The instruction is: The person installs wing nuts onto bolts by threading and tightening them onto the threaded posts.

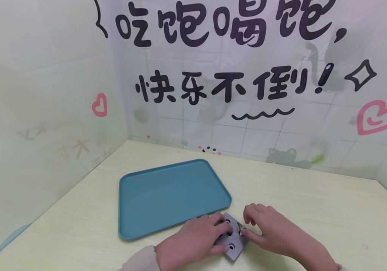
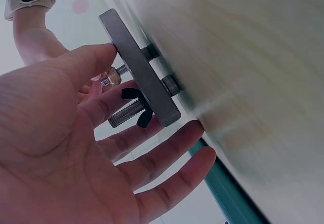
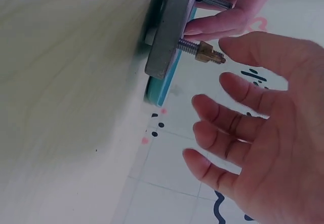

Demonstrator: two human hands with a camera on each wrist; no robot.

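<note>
A grey metal plate (image 1: 235, 253) with several round holes stands a little above the table on bolt heads. Threaded bolts stick up through it. My left hand (image 1: 196, 238) holds the plate, thumb at one edge and fingers at the far side. In the left wrist view, a black wing nut (image 2: 145, 118) sits on one bolt (image 2: 124, 114). A brass nut (image 3: 204, 52) is threaded on another bolt (image 3: 188, 46), near its tip. My right hand (image 1: 274, 230) hovers by that bolt, thumb and index fingertips apart on either side of its end.
Behind the plate and to the left lies a blue-green tray (image 1: 174, 195), close to the left hand's fingers. A pale wooden table (image 1: 315, 203) carries everything. Printed white walls (image 1: 193, 131) close off the back and sides.
</note>
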